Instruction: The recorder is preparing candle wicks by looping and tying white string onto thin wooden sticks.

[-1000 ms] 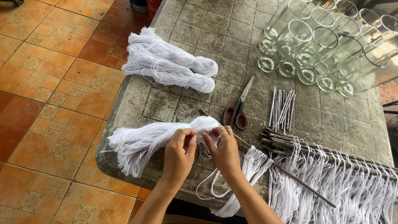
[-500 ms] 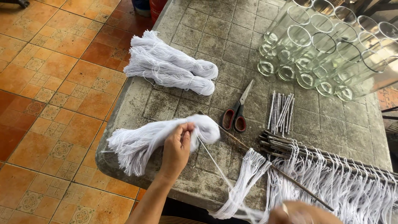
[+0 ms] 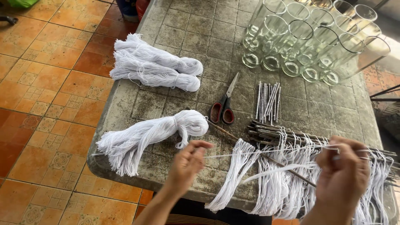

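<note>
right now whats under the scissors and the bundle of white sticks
The red-handled scissors and the white sticks lie directly on the grey stone table. Nothing else shows beneath them; the patch they cover is hidden.

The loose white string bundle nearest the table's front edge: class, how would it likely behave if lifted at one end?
The loose white string bundle would probably droop limply, since its strands already splay at the left end. It likely feels light. Strands may snag or slip out, being unbound there.
</note>
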